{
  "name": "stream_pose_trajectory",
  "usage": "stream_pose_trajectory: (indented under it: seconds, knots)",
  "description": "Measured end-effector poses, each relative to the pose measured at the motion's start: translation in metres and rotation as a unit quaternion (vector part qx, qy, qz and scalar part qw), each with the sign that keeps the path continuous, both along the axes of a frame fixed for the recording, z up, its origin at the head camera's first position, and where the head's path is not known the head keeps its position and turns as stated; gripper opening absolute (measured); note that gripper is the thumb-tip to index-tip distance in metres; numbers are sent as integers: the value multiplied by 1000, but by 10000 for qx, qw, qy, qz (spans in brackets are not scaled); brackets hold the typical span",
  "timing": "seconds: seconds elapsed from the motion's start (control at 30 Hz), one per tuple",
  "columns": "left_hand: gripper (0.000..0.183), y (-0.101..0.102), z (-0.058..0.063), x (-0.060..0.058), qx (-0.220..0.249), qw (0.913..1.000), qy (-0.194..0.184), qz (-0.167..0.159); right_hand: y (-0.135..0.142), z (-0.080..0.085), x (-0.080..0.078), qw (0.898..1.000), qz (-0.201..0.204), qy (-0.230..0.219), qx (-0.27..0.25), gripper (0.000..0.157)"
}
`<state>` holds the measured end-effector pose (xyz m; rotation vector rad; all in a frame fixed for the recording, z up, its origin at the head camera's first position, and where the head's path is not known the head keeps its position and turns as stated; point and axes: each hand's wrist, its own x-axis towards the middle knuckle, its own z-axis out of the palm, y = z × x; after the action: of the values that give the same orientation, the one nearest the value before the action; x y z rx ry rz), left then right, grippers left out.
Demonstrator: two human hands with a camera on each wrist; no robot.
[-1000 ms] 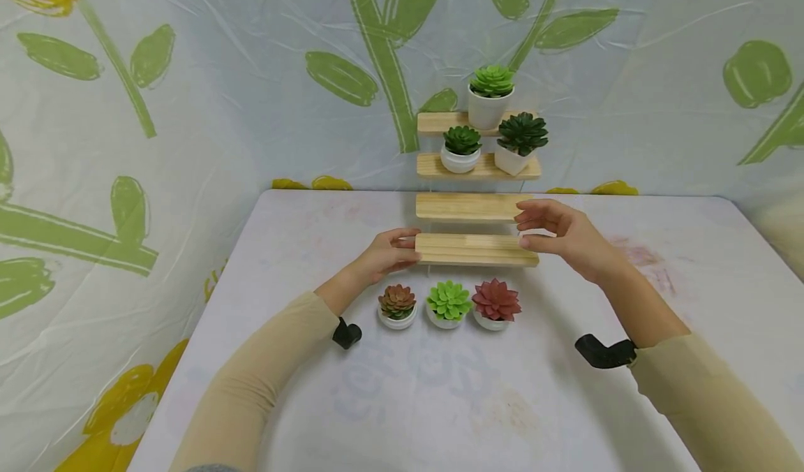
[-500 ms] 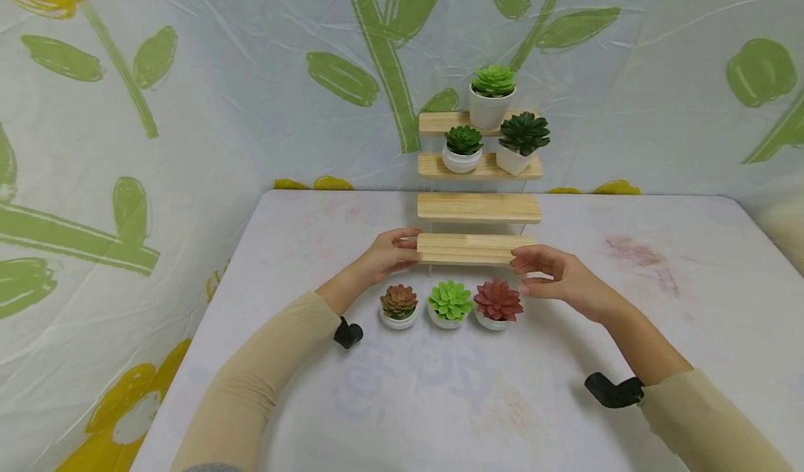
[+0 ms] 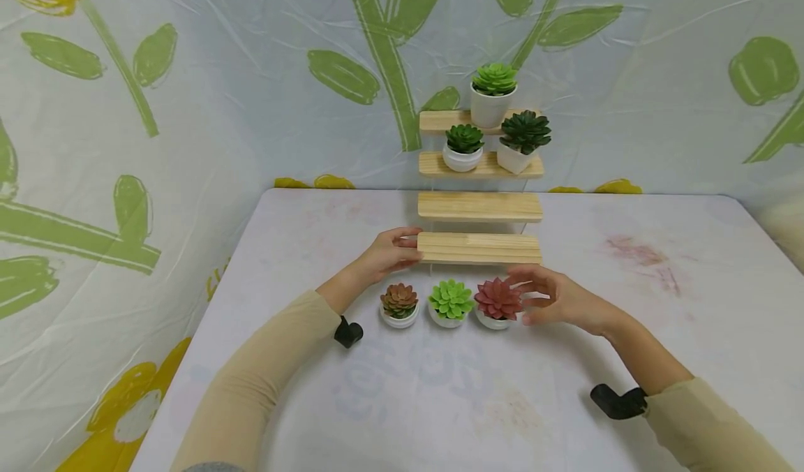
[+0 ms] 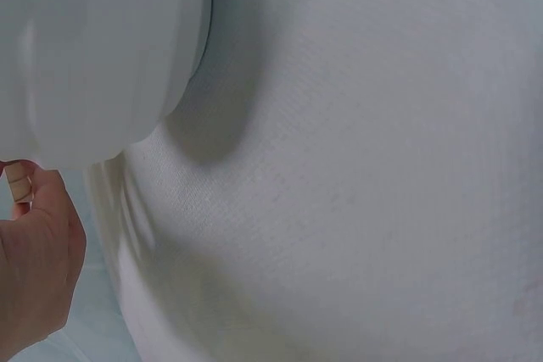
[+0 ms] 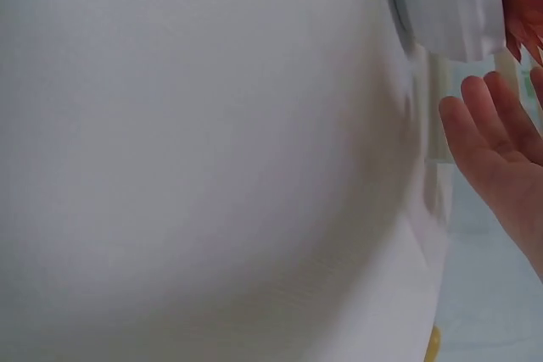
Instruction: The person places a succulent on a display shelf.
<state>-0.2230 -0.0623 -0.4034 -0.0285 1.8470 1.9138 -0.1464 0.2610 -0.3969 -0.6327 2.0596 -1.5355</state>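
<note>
A tiered wooden plant stand [image 3: 480,209] rises at the back of the table. My left hand [image 3: 391,254] grips the left end of its lowest shelf; in the left wrist view that hand [image 4: 41,247] pinches the pale wood edge, partly behind a white pot. Beside the red potted succulent [image 3: 498,299] is my right hand [image 3: 559,299], fingers spread and bent around its right side. The right wrist view has the fingers [image 5: 488,116] loosely extended close to the white pot [image 5: 450,6], not closed on it. A bright green succulent [image 3: 449,299] and a brownish one [image 3: 398,301] complete the row.
On the stand's upper shelves are a light green succulent [image 3: 493,95], a small dark green one [image 3: 463,147] and a larger dark one [image 3: 524,140]. A flower-print sheet [image 3: 251,74] hangs behind and left of the white-covered table [image 3: 440,402].
My right hand has come down from the right end of the shelves to the red succulent. The left hand stays on the lowest shelf, and the pots have not moved.
</note>
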Motion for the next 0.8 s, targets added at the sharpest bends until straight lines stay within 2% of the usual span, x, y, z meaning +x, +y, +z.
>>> stream_pose_trajectory:
  seconds: [0.17, 0.37, 0.57, 0.8]
  knots:
    - [56, 1, 0, -1, 19, 10000, -32, 52, -5, -3, 2, 9998, 107, -10, 164, 74]
    - [56, 1, 1, 1, 15, 10000, -19, 21, -11, -9, 1, 9990, -29, 56, 446, 78]
    - [56, 1, 0, 1, 11, 10000, 5, 28, -18, -17, -1, 9992, -38, 201, 332, 77]
    - [55, 1, 0, 2, 20, 10000, 81, 23, -21, -19, -2, 9992, -185, 105, 345, 71]
